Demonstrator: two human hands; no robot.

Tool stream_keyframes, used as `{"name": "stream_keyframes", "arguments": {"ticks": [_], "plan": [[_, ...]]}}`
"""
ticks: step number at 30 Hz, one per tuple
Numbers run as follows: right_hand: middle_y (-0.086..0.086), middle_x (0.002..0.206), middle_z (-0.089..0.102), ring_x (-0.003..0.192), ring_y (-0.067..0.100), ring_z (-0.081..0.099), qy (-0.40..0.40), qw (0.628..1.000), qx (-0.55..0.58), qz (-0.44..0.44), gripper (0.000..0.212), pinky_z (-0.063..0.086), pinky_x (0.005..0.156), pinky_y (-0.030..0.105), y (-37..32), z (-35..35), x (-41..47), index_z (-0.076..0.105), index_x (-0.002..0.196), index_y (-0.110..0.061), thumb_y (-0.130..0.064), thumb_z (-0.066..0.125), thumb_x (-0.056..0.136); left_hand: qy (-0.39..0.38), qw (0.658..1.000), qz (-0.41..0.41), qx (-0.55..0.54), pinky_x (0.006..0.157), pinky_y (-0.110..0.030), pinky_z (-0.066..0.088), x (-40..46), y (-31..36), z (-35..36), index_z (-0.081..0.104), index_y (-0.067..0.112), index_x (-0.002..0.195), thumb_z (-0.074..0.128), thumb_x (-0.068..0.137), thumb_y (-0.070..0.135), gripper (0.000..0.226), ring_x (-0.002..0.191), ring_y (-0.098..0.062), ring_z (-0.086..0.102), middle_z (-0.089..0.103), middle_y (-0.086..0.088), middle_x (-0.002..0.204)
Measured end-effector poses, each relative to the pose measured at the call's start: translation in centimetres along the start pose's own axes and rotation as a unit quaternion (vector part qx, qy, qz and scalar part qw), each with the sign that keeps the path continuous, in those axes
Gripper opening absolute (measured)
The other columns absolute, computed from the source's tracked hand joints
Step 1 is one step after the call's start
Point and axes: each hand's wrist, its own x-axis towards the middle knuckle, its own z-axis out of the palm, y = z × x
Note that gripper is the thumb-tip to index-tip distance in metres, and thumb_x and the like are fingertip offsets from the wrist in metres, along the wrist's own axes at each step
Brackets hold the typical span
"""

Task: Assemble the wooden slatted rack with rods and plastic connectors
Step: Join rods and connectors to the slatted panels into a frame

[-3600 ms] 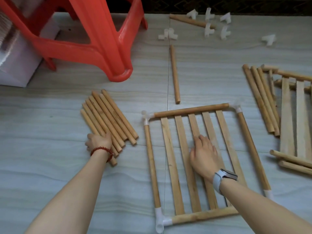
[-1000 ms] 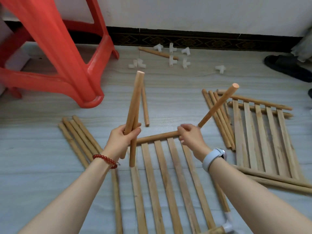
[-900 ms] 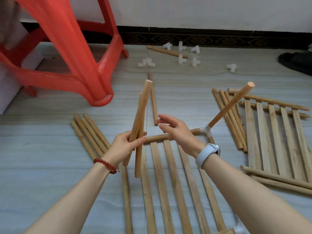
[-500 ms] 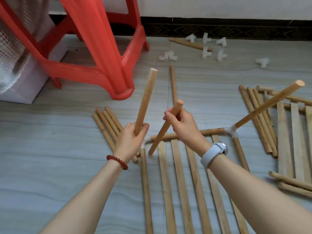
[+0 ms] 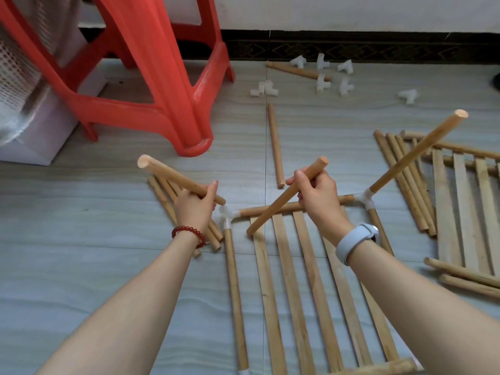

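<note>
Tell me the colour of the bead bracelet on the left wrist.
Dark red: the bead bracelet circles the wrist below the left hand, clearest in the head view.

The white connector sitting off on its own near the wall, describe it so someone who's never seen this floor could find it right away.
Start at the dark patterned baseboard along the far wall, where a cluster of white connectors lies scattered around a loose rod. Look right of that cluster, above the tip of the rod standing up from the frame. The lone connector lies there, apart from all the others.
</note>
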Motion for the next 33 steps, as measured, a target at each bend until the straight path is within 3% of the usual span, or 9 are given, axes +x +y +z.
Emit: {"name": "stream_keyframes", "arguments": {"ticks": [3, 6, 13, 17, 21, 26, 31, 33], "plan": [[-0.006, 0.081, 0.065, 0.067, 0.002, 0.051, -0.001, 1.000, -0.001, 0.005, 0.014, 0.040, 0.070, 0.025, -0.3, -0.1, -0.2, 0.057, 0.094, -0.010, -0.020, 0.048, 0.097, 0.001, 1.000, -0.013, -0.020, 0.083, -0.042, 0.054, -0.5, -0.2, 0.2, 0.061, 0.030, 0.064, 0.060, 0.088, 0.038, 0.025, 0.068, -0.012, 0.068, 0.068, 0.004, 0.063], [-0.006, 0.081, 0.065, 0.067, 0.003, 0.051, 0.003, 1.000, -0.003, 0.008, 0.013, 0.040, 0.070, 0.026, -0.5, -0.2, -0.4, 0.056, 0.093, -0.012, -0.021, 0.047, 0.097, 0.017, 1.000, 0.013, -0.018, 0.079, -0.042, 0.054, -0.8, -0.3, 0.0, 0.061, 0.030, 0.055, 0.059, 0.089, 0.037, 0.034, 0.068, -0.017, 0.067, 0.067, 0.000, 0.059], [-0.005, 0.084, 0.066, 0.071, 0.003, 0.052, 0.000, 1.000, 0.002, 0.004, 0.010, 0.041, 0.074, 0.029, -0.6, 0.0, -0.8, 0.054, 0.090, -0.019, -0.022, 0.047, 0.097, -0.013, 0.996, 0.050, 0.075, 0.072, -0.031, 0.049, -0.5, -1.0, 0.1, 0.063, 0.013, 0.061, 0.054, 0.091, 0.040, 0.041, 0.069, -0.014, 0.063, 0.063, 0.005, 0.058], [-0.004, 0.083, 0.066, 0.070, 0.003, 0.053, 0.000, 1.000, 0.011, 0.007, 0.010, 0.041, 0.077, 0.031, -0.6, -0.2, -0.6, 0.054, 0.089, -0.020, -0.020, 0.048, 0.097, -0.034, 0.987, 0.071, 0.142, 0.071, -0.034, 0.048, 0.5, -0.5, 0.9, 0.062, 0.007, 0.070, 0.048, 0.091, 0.044, 0.045, 0.074, -0.018, 0.062, 0.064, -0.001, 0.065], [-0.003, 0.084, 0.066, 0.068, 0.002, 0.053, -0.001, 1.000, 0.018, 0.005, 0.011, 0.041, 0.076, 0.030, -0.7, -0.5, -0.5, 0.053, 0.088, -0.021, -0.019, 0.048, 0.097, -0.047, 0.987, 0.059, 0.140, 0.075, -0.034, 0.050, 1.4, -0.1, 1.1, 0.062, 0.007, 0.073, 0.049, 0.093, 0.043, 0.043, 0.075, -0.017, 0.064, 0.062, 0.006, 0.057], [-0.003, 0.089, 0.067, 0.078, 0.001, 0.057, -0.026, 0.999, -0.024, -0.017, 0.005, 0.046, 0.083, 0.029, -0.4, -0.8, -0.8, 0.051, 0.095, -0.020, -0.019, 0.047, 0.098, -0.064, 0.988, 0.049, 0.129, 0.074, -0.035, 0.052, 1.3, -1.1, 1.4, 0.061, 0.009, 0.078, 0.047, 0.093, 0.045, 0.042, 0.076, -0.018, 0.065, 0.066, 0.001, 0.070], [-0.001, 0.093, 0.067, 0.076, 0.000, 0.055, -0.046, 0.998, -0.045, -0.025, 0.005, 0.045, 0.080, 0.027, -0.2, -1.0, -1.0, 0.049, 0.101, -0.016, -0.017, 0.045, 0.098, -0.051, 0.969, 0.138, 0.197, 0.068, -0.026, 0.034, 0.2, -1.1, 2.0, 0.062, 0.008, 0.077, 0.048, 0.094, 0.041, 0.040, 0.078, -0.014, 0.053, 0.056, 0.000, 0.082], [0.000, 0.093, 0.068, 0.076, 0.002, 0.056, -0.040, 0.997, -0.052, -0.031, 0.006, 0.047, 0.082, 0.030, 0.0, -1.3, -1.2, 0.050, 0.097, -0.018, -0.016, 0.045, 0.098, -0.038, 0.969, 0.142, 0.198, 0.066, -0.025, 0.033, 0.1, -0.9, 2.1, 0.063, 0.007, 0.078, 0.048, 0.094, 0.041, 0.040, 0.077, -0.015, 0.053, 0.056, -0.001, 0.082]]}}
